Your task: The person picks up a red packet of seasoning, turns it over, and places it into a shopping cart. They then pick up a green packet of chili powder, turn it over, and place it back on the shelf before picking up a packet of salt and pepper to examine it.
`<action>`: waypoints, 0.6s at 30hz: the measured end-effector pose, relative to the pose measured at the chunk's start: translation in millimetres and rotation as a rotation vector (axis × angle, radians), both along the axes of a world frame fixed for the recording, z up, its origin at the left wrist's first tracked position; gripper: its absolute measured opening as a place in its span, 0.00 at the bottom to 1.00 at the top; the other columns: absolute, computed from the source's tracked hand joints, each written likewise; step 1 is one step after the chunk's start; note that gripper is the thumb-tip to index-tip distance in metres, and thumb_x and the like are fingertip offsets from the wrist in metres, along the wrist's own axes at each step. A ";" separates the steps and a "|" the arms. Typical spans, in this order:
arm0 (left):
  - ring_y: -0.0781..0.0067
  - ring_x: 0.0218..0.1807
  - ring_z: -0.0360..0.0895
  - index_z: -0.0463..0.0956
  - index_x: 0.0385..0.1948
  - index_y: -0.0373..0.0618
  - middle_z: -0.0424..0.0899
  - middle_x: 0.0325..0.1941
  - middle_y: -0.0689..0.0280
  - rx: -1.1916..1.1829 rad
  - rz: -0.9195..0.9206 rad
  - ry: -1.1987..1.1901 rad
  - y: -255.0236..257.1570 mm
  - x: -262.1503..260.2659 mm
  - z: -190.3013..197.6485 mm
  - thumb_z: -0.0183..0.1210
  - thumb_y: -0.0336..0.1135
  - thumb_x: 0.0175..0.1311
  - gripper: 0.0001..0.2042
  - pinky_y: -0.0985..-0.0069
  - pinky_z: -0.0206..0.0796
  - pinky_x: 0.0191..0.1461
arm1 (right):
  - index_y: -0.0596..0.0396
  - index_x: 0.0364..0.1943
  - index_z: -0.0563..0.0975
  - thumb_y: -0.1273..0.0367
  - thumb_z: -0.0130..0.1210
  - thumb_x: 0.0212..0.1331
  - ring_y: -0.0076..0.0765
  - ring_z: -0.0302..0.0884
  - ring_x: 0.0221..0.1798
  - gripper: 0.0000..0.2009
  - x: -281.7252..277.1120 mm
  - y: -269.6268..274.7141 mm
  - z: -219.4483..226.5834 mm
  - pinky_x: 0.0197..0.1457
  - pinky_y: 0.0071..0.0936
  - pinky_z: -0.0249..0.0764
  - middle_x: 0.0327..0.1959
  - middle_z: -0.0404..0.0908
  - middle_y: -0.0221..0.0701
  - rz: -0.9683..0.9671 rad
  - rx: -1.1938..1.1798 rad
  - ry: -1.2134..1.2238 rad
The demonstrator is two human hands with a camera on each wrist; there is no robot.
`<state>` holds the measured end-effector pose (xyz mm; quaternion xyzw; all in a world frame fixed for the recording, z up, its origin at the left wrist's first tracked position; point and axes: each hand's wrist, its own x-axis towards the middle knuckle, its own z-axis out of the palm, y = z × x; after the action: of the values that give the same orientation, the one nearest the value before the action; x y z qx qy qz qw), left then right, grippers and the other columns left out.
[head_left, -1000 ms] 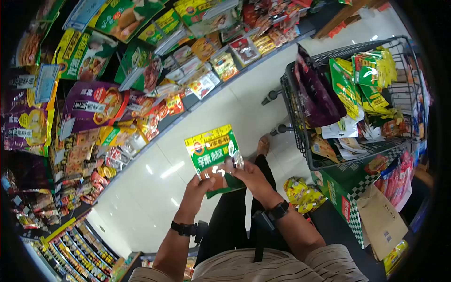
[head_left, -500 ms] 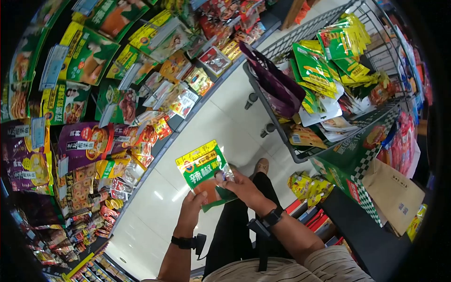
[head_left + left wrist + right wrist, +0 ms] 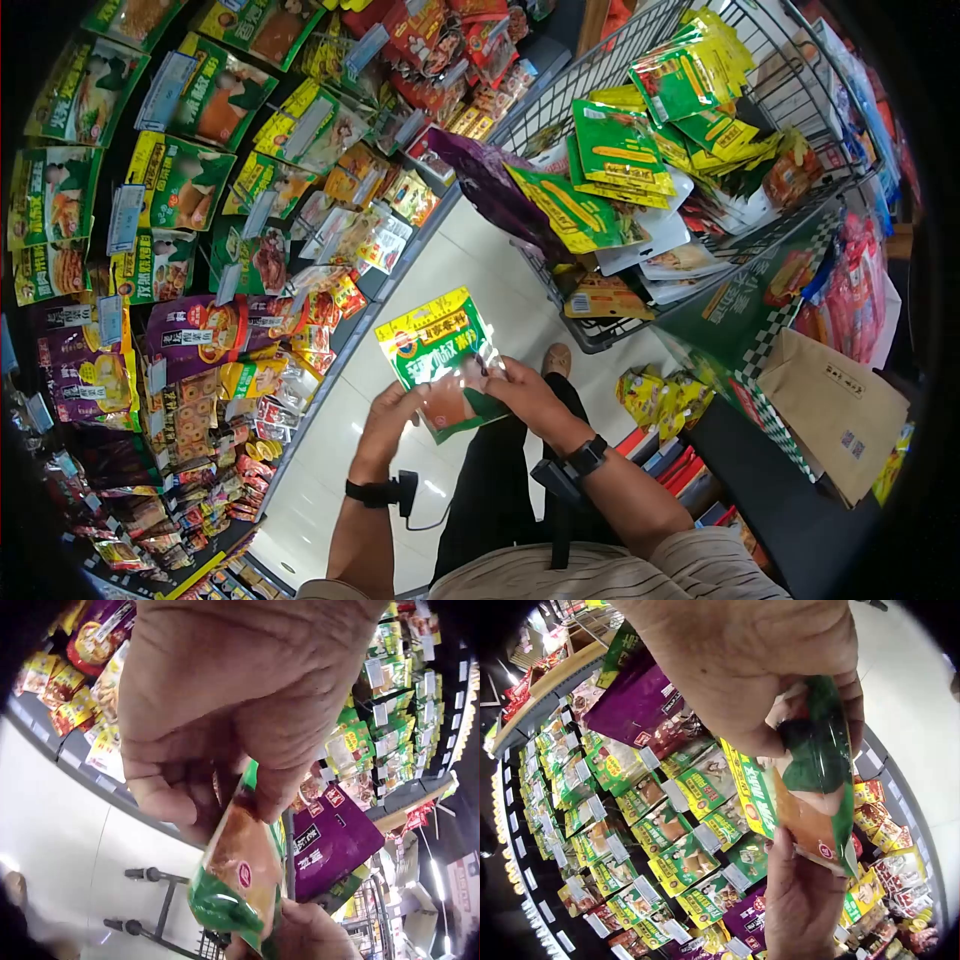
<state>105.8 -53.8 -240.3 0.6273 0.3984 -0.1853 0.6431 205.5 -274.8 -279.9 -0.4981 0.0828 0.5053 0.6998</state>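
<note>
- While both hands pinch it, the green seasoning packet [image 3: 440,358] hangs upright in the air in front of the person's body, above the pale shop floor [image 3: 330,470] and between the snack shelf [image 3: 200,300] and the shopping trolley [image 3: 640,180].
- Glossy film with glare on its face suggests a slick surface; it looks thin, light and floppy, so I judge it will bend or slide if held loosely.
- Its flat sealed edges and lower corners seem the surest places to take hold, since the filled middle looks soft.
- At the packet's lower left edge, the left hand [image 3: 392,412] has thumb and fingers curled onto it; the left wrist view shows the same pinch [image 3: 225,750] on the film [image 3: 240,877].
- At the lower right side, the right hand [image 3: 528,392] grips with its thumb laid across the front; the right wrist view shows its fingers [image 3: 780,682] closed over the packet's dark green corner [image 3: 817,772].
- Most of the packet rises above the two hands, tilted slightly away toward the shelf.
- More green and yellow packets [image 3: 620,150] lie piled in the trolley, well apart from the hands.
</note>
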 end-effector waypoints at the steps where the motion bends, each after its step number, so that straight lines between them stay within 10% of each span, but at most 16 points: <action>1: 0.88 0.30 0.70 0.83 0.45 0.46 0.81 0.32 0.76 0.017 -0.009 0.034 3.4 7.4 8.0 0.61 0.40 0.68 0.11 0.85 0.61 0.34 | 0.59 0.47 0.76 0.64 0.58 0.66 0.15 0.69 0.41 0.13 6.5 1.0 9.4 0.45 0.18 0.68 0.38 0.75 0.22 -0.007 -0.006 -0.020; 8: 0.88 0.22 0.68 0.81 0.43 0.47 0.77 0.27 0.76 0.179 0.104 -0.082 25.9 60.5 53.6 0.62 0.44 0.68 0.12 0.86 0.58 0.24 | 0.56 0.60 0.70 0.61 0.53 0.71 0.26 0.77 0.51 0.19 23.2 8.1 4.0 0.58 0.26 0.72 0.47 0.79 0.30 0.011 -0.080 -0.101; 18: 0.91 0.20 0.67 0.80 0.41 0.48 0.79 0.28 0.77 0.077 0.130 -0.141 57.7 121.5 20.2 0.60 0.46 0.70 0.12 0.88 0.55 0.21 | 0.55 0.50 0.75 0.60 0.50 0.73 0.30 0.80 0.50 0.14 72.2 33.6 10.9 0.55 0.31 0.76 0.47 0.82 0.33 -0.111 -0.015 -0.002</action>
<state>227.3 3.9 -220.1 0.6357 0.3988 -0.0831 0.6557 277.7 -241.1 -268.9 -0.4985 0.1135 0.4648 0.7229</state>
